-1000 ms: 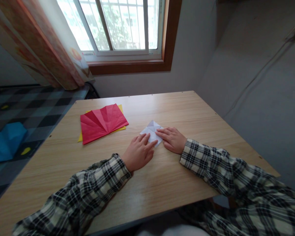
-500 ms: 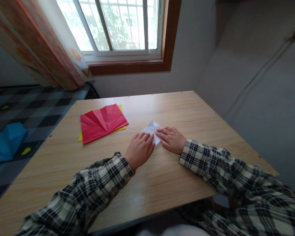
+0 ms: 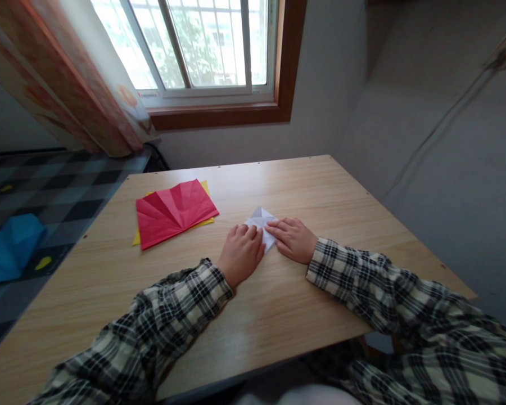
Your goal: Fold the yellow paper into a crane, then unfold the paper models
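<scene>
White folded paper lay mid-table on the wooden table, pinned flat under the extended fingers of the left hand and right hand, neither gripping it. Uneven pressure could skew the crease.

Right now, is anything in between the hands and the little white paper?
No. Both the left hand and right hand lie directly on the white folded paper; the red paper lies apart, to the left.

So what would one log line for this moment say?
left hand: flat on white folded paper | right hand: fingertips pressing same paper | paper: lying on wooden table | nearby: red creased sheet over yellow sheet
</scene>
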{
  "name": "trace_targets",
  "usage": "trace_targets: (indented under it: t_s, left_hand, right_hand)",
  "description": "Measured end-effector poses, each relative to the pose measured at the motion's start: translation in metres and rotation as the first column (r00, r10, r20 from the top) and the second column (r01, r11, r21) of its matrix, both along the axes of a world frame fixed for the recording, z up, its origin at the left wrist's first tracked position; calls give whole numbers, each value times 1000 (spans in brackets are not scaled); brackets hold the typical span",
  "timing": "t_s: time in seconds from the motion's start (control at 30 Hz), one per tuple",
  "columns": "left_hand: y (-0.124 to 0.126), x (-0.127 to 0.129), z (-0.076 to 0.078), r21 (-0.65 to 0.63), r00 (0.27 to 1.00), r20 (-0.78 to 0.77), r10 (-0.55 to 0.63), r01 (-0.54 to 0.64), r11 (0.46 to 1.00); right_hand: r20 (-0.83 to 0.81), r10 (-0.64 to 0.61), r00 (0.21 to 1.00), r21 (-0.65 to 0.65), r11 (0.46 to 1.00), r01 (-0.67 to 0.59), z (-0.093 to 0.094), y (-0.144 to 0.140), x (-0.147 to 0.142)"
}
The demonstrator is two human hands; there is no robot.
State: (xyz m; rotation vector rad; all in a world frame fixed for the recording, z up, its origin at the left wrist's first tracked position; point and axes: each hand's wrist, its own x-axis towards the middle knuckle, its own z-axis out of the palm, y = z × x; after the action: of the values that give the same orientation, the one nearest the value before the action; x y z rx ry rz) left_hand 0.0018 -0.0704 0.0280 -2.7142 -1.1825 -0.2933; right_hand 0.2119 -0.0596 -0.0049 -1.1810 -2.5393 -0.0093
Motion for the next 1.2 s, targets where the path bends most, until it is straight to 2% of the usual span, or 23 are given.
trace_targets:
  t_s: [0.27,0.47,0.67,0.83,1.2]
  left_hand:
    - [1,-1,-2,8,1000,-14,-9,10,1000]
    - [-7,6,-2,76,997,-41,71,-67,995]
    - [-14,11,2,61,988,-103,112,-106,992]
    - [-16,10,2,66,991,-75,114,-109,992]
    - [-13,6,6,41,980,-114,163,-159,986]
  right_hand:
    - [8,-20,1000,-35,999,20,5,1,-1]
    - [87,-22,996,-15,1000,24,10,-3,-4]
    - [121,-59,991,-12,998,61,10,-6,-5]
    - [119,-52,992,-24,998,55,11,-6,-5]
    - [112,-39,993,-7,999,40,10,-4,-2]
